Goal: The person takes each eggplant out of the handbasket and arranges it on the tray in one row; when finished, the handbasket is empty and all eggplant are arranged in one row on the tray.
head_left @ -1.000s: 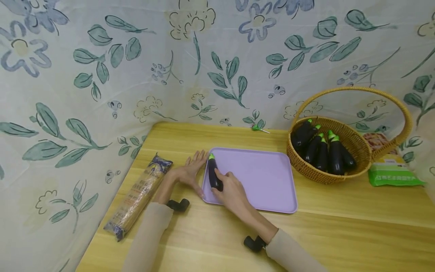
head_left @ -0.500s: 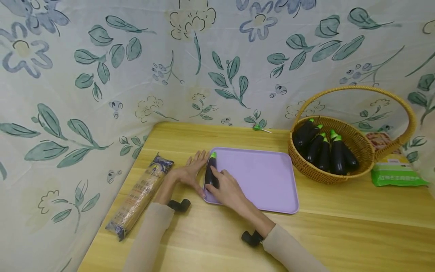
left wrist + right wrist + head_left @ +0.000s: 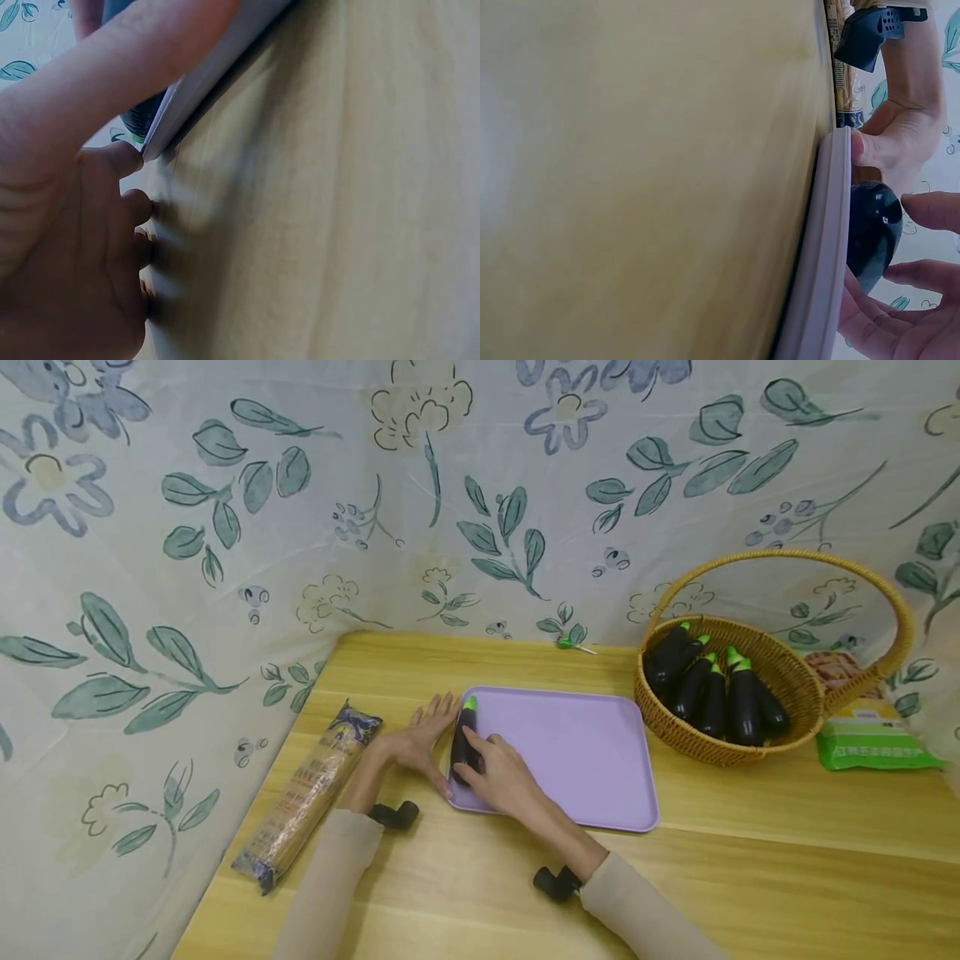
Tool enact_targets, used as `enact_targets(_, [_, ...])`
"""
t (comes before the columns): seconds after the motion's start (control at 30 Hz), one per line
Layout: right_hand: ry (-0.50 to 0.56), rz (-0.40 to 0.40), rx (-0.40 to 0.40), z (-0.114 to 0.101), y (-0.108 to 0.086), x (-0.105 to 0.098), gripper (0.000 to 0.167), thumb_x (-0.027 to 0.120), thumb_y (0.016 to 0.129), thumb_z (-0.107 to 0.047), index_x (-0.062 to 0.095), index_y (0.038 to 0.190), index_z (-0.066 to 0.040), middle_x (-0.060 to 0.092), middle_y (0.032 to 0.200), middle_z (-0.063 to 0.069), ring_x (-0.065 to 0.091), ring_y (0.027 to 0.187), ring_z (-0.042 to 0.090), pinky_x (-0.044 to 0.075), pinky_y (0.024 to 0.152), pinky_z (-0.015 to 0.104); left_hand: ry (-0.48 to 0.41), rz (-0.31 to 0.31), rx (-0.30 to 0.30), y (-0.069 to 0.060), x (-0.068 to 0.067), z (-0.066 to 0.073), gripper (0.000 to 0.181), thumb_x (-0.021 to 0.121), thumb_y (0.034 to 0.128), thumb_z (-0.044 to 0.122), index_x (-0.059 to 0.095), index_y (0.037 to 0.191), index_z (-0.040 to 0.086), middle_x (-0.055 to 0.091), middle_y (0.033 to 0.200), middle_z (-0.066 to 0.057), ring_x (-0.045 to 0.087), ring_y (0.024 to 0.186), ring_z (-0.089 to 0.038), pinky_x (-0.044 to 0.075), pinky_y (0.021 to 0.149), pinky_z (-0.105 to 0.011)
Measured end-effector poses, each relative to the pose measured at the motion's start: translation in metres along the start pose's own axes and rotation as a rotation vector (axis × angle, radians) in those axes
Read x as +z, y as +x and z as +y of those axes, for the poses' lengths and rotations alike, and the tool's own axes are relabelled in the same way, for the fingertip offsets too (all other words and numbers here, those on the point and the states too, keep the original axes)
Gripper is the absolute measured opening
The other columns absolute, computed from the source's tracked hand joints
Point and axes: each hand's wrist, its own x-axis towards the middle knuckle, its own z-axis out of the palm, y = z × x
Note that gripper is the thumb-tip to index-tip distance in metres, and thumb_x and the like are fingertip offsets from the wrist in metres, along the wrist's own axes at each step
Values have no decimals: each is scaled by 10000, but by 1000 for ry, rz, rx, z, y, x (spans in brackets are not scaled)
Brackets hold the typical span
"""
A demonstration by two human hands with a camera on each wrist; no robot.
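A dark eggplant (image 3: 466,727) with a green stem end lies lengthwise along the left side of the lilac tray (image 3: 564,756). My right hand (image 3: 504,777) holds it from the right, index finger along its top and thumb near its lower end. From the right wrist, the rounded end of the eggplant (image 3: 873,225) shows between thumb and fingers. Just outside the tray's left rim, my left hand (image 3: 417,745) spreads its fingers, with fingertips on the table. In the left wrist view, the left hand's index fingertip (image 3: 127,156) touches the tray's edge.
A wicker basket (image 3: 697,750) with a tall handle holds several eggplants at the right. Behind it sits a green and yellow packet (image 3: 873,747). A long pack of noodles (image 3: 307,797) lies left. A small green lollipop (image 3: 567,643) is by the back edge.
My right hand has moved the eggplant slightly left, against the tray's left rim, and straightened it along that side. In the last half second little has moved; the left hand stays put.
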Motion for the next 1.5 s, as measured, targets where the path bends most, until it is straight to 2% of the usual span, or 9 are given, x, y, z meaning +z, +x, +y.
enact_targets(0.27, [39, -48, 35, 2, -3, -8, 631, 684, 1001, -311, 472, 1549, -80, 579, 894, 52, 490, 728, 127, 416, 580, 219, -8, 5, 13, -1, 1, -2, 1559, 985, 627, 456, -143, 1650, 121, -274, 1690, -197, -289, 1562, -394, -172, 1267, -623])
enact_targets(0.47, [68, -58, 23, 5, 0, -13, 632, 685, 1001, -300, 473, 1537, -40, 578, 880, 66, 483, 714, 124, 403, 560, 214, -6, 5, 6, 0, 0, -2, 1572, 986, 616, 475, -147, 1652, 137, -274, 1691, -189, -288, 1563, -387, -174, 1266, -620])
enact_targets(0.63, [68, -59, 36, 6, 2, -13, 680, 688, 998, -324, 440, 1552, -16, 575, 880, 59, 497, 738, 132, 419, 579, 225, 1, 6, 11, 2, 1, -2, 1571, 982, 617, 480, -153, 1650, 141, -273, 1689, -195, -281, 1565, -389, -169, 1267, -615])
enact_targets(0.83, [50, -68, 48, 7, 4, -13, 701, 684, 996, -358, 429, 1564, -36, 572, 873, 43, 501, 761, 142, 422, 627, 247, 7, 3, 1, 1, 0, 0, 1561, 981, 626, 468, -151, 1650, 139, -272, 1691, -193, -282, 1566, -386, -164, 1271, -610])
enact_targets(1.1, [55, -92, 65, 6, 4, -17, 710, 665, 1006, -376, 406, 1579, -45, 578, 893, 57, 507, 775, 157, 425, 626, 257, -1, 11, -10, 0, -1, 3, 1563, 987, 616, 461, -135, 1654, 134, -265, 1695, -188, -272, 1571, -381, -157, 1276, -605])
enact_targets(1.4, [56, -113, 86, 8, 1, -27, 726, 676, 998, -374, 393, 1590, -62, 612, 956, 91, 539, 826, 176, 470, 665, 286, -6, 13, -9, 0, -2, 3, 1569, 992, 606, 458, -124, 1655, 117, -256, 1695, -195, -264, 1571, -391, -156, 1275, -609])
enact_targets(1.5, [61, -105, 92, 11, -1, -36, 732, 679, 994, -374, 387, 1595, -73, 660, 1080, 134, 595, 893, 180, 544, 739, 329, -3, 21, -2, -1, -1, 3, 1574, 996, 593, 457, -110, 1656, 105, -232, 1698, -211, -243, 1575, -407, -148, 1275, -615])
